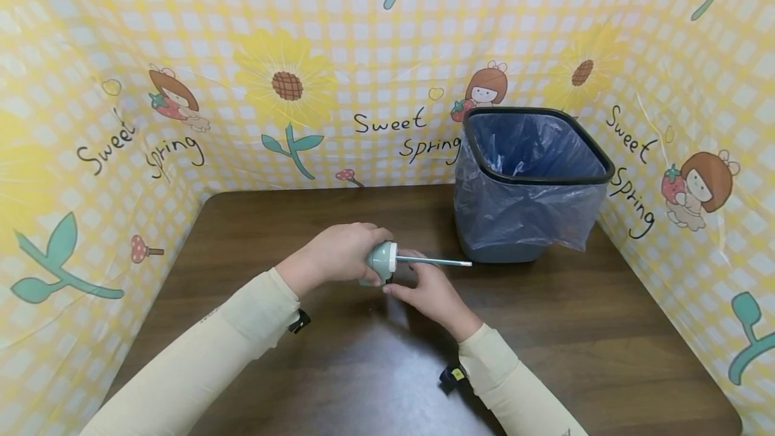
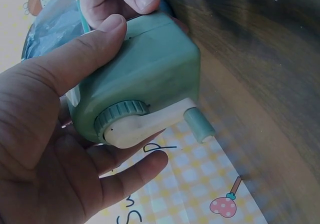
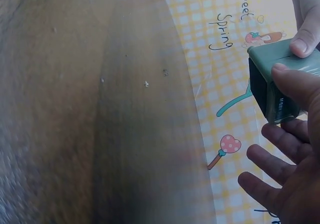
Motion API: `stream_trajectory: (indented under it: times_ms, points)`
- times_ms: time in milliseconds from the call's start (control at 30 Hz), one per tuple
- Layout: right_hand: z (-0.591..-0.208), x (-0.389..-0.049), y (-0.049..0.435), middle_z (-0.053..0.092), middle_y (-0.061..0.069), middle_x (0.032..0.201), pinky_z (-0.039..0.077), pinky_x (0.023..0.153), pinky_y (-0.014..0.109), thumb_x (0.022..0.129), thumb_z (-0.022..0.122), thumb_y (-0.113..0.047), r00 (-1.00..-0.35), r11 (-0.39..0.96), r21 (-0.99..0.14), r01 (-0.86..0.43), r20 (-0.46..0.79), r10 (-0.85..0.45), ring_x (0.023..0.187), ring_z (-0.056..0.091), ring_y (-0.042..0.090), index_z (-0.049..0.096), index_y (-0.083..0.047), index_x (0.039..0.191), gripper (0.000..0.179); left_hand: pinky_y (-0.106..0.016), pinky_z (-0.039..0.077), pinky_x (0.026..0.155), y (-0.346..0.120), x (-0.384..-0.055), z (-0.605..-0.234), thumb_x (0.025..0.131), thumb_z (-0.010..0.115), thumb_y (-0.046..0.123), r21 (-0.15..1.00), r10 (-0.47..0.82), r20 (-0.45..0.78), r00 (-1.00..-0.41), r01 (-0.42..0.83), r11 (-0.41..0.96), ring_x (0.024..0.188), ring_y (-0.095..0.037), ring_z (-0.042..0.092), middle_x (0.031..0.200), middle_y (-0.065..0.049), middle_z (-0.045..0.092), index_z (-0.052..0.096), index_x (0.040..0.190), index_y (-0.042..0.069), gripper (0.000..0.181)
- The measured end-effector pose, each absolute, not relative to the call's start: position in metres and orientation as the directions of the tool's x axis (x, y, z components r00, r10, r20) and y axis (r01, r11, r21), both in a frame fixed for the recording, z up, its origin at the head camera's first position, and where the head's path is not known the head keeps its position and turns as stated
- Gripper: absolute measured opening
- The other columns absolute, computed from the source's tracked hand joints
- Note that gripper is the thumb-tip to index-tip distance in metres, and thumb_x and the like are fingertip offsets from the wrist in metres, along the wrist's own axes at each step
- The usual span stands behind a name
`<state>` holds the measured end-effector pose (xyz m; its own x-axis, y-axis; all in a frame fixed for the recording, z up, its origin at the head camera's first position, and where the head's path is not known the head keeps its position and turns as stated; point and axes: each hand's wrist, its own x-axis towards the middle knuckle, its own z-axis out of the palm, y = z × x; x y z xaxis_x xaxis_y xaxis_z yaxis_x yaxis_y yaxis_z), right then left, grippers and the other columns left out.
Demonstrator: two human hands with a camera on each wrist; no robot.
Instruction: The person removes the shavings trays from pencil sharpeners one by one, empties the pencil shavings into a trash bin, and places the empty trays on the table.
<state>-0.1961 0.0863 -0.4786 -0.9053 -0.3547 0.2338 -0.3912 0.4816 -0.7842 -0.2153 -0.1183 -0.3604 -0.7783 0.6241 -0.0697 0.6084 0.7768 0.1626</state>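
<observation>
A green hand-crank pencil sharpener (image 1: pixel 380 261) is held above the table. My left hand (image 1: pixel 345 252) grips its body, thumb along one side. The white crank arm with its green knob (image 2: pixel 199 125) shows in the left wrist view. A pencil (image 1: pixel 436 262) sticks out of the sharpener's white front, pointing right. My right hand (image 1: pixel 437 293) pinches the sharpener's edge near a dark panel (image 3: pixel 258 86), thumb on top and a finger beneath, its other fingers spread. Part of the pencil passes over this hand in the head view.
A grey bin (image 1: pixel 499 247) with a black rim and clear plastic liner stands at the table's back right. Small pale crumbs (image 3: pixel 146 84) lie on the brown wooden table (image 1: pixel 260 369). A yellow checked sheet (image 1: pixel 363 52) walls in the back and sides.
</observation>
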Motion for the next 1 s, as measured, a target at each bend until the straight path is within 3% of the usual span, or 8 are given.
stream_trajectory:
  times_ms: [500, 1000]
  points:
    - [-0.4797, -0.1945, 0.0883, 0.062, 0.003, 0.138, 0.048, 0.105, 0.055, 0.081, 0.088, -0.039, -0.908, 0.420, -0.826, -0.376, 0.240, -0.343, 0.129, 0.058, 0.025, 0.061, -0.015, 0.138, 0.067, -0.034, 0.055, 0.084, -0.1210, -0.2106, -0.3567, 0.074, 0.092, 0.039, 0.184, 0.632, -0.083, -0.771, 0.611, 0.770, 0.100, -0.014, 0.063, 0.127, 0.001, 0.066, 0.059, 0.140, 0.020, 0.076]
    - [-0.4797, -0.1928, 0.0877, 0.064, 0.004, 0.130, 0.051, 0.099, 0.054, 0.077, 0.091, -0.034, -0.917, 0.422, -0.825, -0.375, 0.263, -0.300, 0.119, 0.061, 0.030, 0.063, -0.015, 0.132, 0.064, -0.034, 0.055, 0.084, -0.1219, -0.2107, -0.3532, 0.076, 0.091, 0.038, 0.177, 0.663, -0.076, -0.745, 0.644, 0.744, 0.101, -0.014, 0.063, 0.127, -0.001, 0.066, 0.059, 0.140, 0.018, 0.074]
